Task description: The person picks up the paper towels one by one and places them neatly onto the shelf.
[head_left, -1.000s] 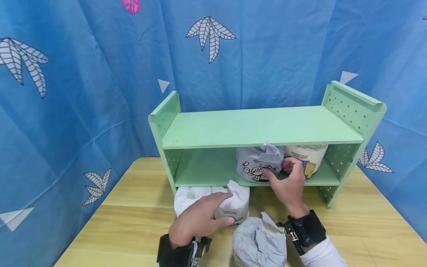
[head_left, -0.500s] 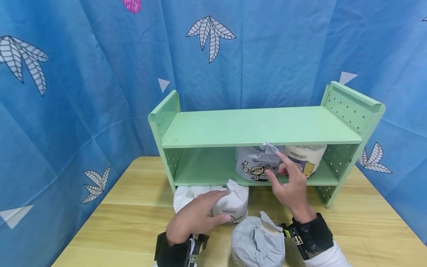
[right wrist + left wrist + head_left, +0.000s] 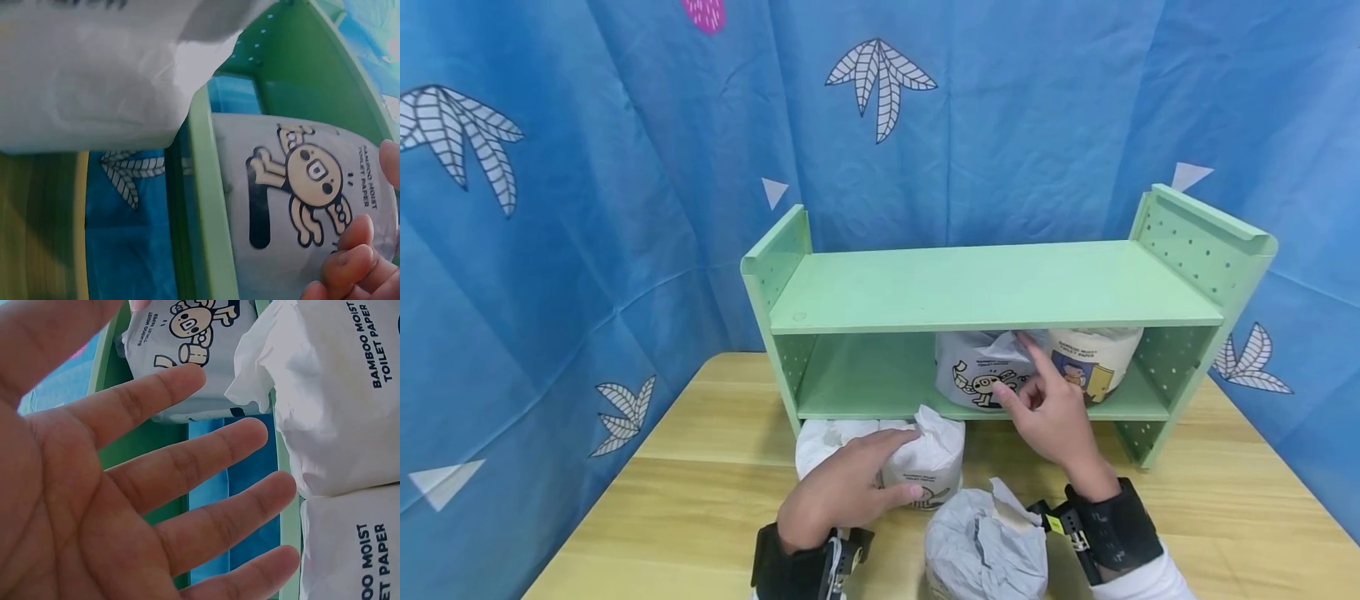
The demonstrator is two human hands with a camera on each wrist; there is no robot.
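A grey paper-wrapped toilet paper roll (image 3: 966,367) with a cartoon figure stands on the lower shelf (image 3: 857,375). My right hand (image 3: 1058,421) is at its right side, index finger extended to the top of the wrapper, thumb near the front, other fingers curled. In the right wrist view, the curled fingers (image 3: 350,265) sit close before the grey wrapper (image 3: 244,206). My left hand (image 3: 842,487) is spread with straight fingers, overlapping two white wrapped rolls (image 3: 936,462) on the table. The left wrist view has its palm (image 3: 56,481) holding nothing.
Right of the grey roll, a cream wrapped roll (image 3: 1101,358) stands inside the green shelf unit (image 3: 992,287). Another grey wrapped roll (image 3: 981,546) is on the wooden table (image 3: 677,492) between my wrists. A blue patterned cloth (image 3: 1022,125) hangs behind.
The grey roll's loose paper flap, which stuck up at the upper shelf's edge, is now down out of sight. My right index finger has reached up to the wrapper's top. The left hand stays put.
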